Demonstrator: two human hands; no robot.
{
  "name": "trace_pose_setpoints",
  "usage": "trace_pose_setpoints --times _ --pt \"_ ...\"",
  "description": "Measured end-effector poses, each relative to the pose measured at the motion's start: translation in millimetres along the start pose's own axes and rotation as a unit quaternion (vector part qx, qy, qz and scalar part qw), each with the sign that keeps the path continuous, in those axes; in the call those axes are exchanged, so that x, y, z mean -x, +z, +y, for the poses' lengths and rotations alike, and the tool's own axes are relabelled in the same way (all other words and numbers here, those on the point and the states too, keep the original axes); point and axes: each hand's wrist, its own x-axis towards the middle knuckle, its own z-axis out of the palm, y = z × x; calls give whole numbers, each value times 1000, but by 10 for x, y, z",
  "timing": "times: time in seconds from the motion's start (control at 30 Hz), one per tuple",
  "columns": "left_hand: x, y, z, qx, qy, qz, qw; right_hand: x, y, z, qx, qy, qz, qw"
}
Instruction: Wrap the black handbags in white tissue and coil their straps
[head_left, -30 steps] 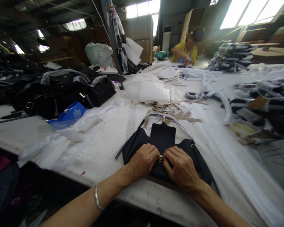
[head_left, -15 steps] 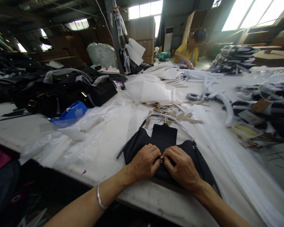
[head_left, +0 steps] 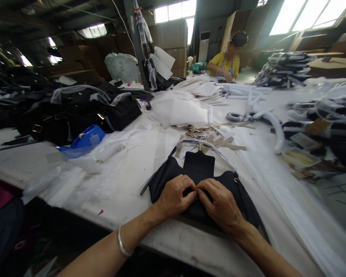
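In the head view, a black bag (head_left: 197,169), matte and soft with a squared flap, is being pressed flat near the front edge of the white worktop (head_left: 127,169). Its middle is being pinched by the left hand (head_left: 174,196) and the right hand (head_left: 220,204), fingertips closed together; whatever lies between them is being hidden. Any printing on the brown card tags (head_left: 202,132) beyond is being rendered too small to read.

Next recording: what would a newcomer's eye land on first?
Front and centre, the left hand and the right hand meet, pinching the middle of a black handbag lying flat on the white table. To the left sits a heap of black bags; far behind, a person in a yellow shirt.
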Motion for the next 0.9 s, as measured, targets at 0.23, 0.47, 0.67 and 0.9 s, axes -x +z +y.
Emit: trace_pose_setpoints --times 0.23,0.47,0.67,0.9 --pt "-18 2 -4 35 -18 0 999 -9 -12 -12 1 0 1 1000" --pt "-31 -8 11 51 -28 1 998 5 -2 10 3 0 -4 1000" --pt "-53 -16 10 100 -76 16 992 6 -14 -19 -8 -9 -6 1000" --pt "-70 -104 -1 135 -133 40 981 19 -42 -45 -23 14 41 999"
